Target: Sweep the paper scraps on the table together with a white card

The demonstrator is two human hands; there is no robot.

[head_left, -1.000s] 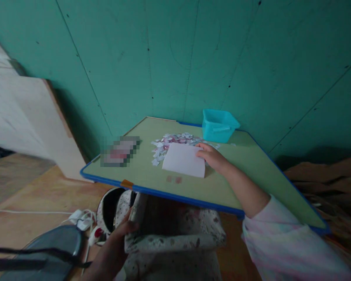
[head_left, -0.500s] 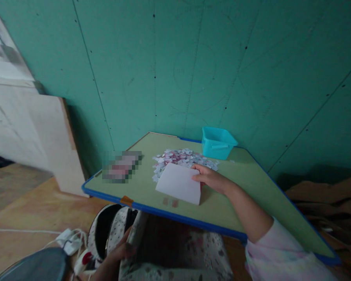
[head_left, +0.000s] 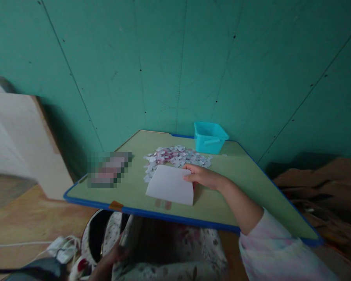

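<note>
My right hand [head_left: 203,176] pinches the right edge of a white sheet of paper [head_left: 171,183], thumb on top and the other fingers mostly hidden beneath. The sheet is tilted over the tabletop, in front of a spread pile of small paper pieces [head_left: 184,156], white with some pink. Below the table's front edge, my left hand [head_left: 116,253] is dim and blurred. Its fingers seem closed round the left rim of an open, floral fabric-covered box [head_left: 163,271].
A turquoise plastic basket [head_left: 211,138] stands at the back of the blue-edged table [head_left: 222,212], against the green wall. A pixelated flat item [head_left: 111,168] lies on the left. On the floor are a spotted round bag [head_left: 105,234] and a white power strip [head_left: 61,249]. Cardboard [head_left: 318,175] leans at right.
The whole view has shifted, so the table and basket appear further left. My right hand still has the paper at the same spot by the pile; my left hand stays at the box rim.
</note>
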